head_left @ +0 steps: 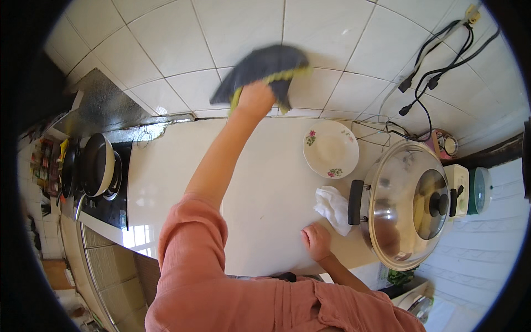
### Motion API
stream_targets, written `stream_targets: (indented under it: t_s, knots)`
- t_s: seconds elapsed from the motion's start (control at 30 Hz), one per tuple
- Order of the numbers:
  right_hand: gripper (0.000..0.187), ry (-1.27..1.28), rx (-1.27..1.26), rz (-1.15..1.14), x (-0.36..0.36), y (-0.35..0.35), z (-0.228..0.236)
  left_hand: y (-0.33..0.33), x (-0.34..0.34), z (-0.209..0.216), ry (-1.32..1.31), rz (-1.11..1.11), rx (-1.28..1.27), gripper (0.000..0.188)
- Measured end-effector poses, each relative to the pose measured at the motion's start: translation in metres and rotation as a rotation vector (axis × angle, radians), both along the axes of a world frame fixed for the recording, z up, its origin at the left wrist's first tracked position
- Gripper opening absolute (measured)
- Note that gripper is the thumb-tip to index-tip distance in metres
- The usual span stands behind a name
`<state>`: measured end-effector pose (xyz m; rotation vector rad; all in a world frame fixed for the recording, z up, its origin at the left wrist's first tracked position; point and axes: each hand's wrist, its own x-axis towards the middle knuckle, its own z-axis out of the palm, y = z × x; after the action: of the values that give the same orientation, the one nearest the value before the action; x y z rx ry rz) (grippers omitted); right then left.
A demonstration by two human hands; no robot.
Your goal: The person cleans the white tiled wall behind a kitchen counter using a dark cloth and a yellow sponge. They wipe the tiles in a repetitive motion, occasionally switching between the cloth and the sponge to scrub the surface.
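Note:
My left hand [257,99] reaches across the counter to the tiled wall, fingers wrapped in a dark grey cloth [260,65] with a yellow-green edge. The cloth lies spread against the lower tiles and is slightly blurred. Close to the counter's front edge, my right hand [317,242] rests as a loose fist, and nothing shows in it. A crumpled white cloth [333,209] lies just beyond that fist, beside a large steel pot. Farther back sits a white plate [331,149] with a floral pattern.
The wide steel pot [381,221] with a glass-centred lid [409,205] stands at the right. Black power cords [437,72] hang down the wall behind it. At the left, a frying pan [97,165] sits on a black stove [113,207]. A pale counter [265,193] stretches between them.

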<state>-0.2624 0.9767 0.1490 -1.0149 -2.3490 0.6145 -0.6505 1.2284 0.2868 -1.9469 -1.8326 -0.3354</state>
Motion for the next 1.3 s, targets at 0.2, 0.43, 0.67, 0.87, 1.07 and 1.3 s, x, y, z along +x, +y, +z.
stream_targets:
  t_s: [0.2, 0.43, 0.67, 0.87, 1.07, 1.3]
  knots:
    - [0.012, 0.008, -0.010, -0.002, 0.001, 0.000, 0.000, -0.002, 0.010, 0.038, 0.047, 0.044, 0.073, 0.011]
    - [0.014, 0.018, 0.010, -0.008, -0.001, 0.001, -0.001, -0.002, 0.026, 0.034, -0.245, -0.132, 0.452, 0.033]
    - [0.015, 0.029, 0.007, -0.006, 0.001, 0.001, 0.000, 0.037, 0.052, 0.083, 0.211, -0.226, -0.002, 0.027]
    - [0.016, 0.051, 0.033, -0.025, 0.002, 0.004, 0.000, 0.032, 0.067, 0.102, 0.116, -0.253, -0.096, 0.057]
    - [0.016, 0.053, 0.025, -0.022, 0.001, 0.001, 0.003, 0.032, 0.078, 0.103, 0.057, -0.307, -0.031, 0.064]
    - [0.016, 0.064, 0.022, -0.033, 0.001, 0.001, 0.000, 0.002, 0.038, 0.019, 0.135, -0.228, -0.639, 0.058]
